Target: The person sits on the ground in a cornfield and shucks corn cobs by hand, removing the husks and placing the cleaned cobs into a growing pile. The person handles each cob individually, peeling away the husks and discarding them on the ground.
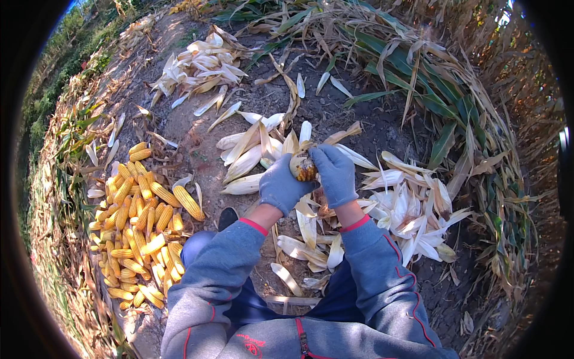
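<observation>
Both hands wear grey knit gloves and meet in front of me around one partly husked ear of corn (pixel 304 168). Its exposed end shows dark, discoloured kernels, and pale husk still covers part of it. My left hand (pixel 282 185) grips the ear from the left. On the other side, my right hand (pixel 335 174) is closed at the ear's upper right; its fingertips are partly hidden. Just beyond the left hand lie several unhusked ears (pixel 248 165) in pale husks. Torn husk leaves (pixel 308 229) are scattered on the ground beneath my wrists.
At the left rests a large pile of bare yellow corn cobs (pixel 134 233). Loose husks form one heap (pixel 412 206) at the right and another (pixel 206 67) farther off. Cut corn stalks (pixel 430 85) curve along the right and far side. A wooden bar (pixel 291 300) shows between my legs.
</observation>
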Demonstrator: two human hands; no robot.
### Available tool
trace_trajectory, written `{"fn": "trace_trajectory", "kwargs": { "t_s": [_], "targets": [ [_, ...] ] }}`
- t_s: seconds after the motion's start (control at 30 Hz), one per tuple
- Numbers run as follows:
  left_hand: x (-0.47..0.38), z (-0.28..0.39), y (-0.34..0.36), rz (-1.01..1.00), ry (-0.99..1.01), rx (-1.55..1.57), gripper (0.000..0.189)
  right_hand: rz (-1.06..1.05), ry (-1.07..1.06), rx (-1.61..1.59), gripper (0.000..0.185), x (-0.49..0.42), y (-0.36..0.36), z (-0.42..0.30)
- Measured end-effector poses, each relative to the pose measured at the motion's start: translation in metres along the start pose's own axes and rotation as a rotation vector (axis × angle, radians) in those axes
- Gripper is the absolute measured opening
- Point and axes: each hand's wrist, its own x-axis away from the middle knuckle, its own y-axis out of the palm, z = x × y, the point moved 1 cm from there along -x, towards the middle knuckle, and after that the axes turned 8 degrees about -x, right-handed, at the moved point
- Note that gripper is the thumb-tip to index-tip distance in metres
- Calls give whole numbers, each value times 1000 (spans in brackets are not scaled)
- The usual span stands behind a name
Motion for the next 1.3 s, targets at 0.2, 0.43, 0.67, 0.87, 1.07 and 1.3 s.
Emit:
{"fn": "trace_trajectory", "kwargs": {
  "t_s": [0.2,0.43,0.67,0.87,1.07,1.3],
  "targets": [
    [2,-4,15,-26,76,238,67,212,8,-81,15,-10,-7,27],
    [-27,-24,17,42,21,596,46,108,283,-845,14,-12,-10,48],
    [-28,-34,-1,138,-198,1135,36,404,223,-644,18,-40,-72,51],
    [-42,-57,-46,297,-379,1397,37,527,26,-125,20,-54,-149,58],
    [-25,-32,-22,265,-12,607,56,217,-200,650,25,-32,-94,18],
    [-13,-5,-20,102,109,135,65,-342,-37,-189,47,-6,-7,-4]
  ]
}}
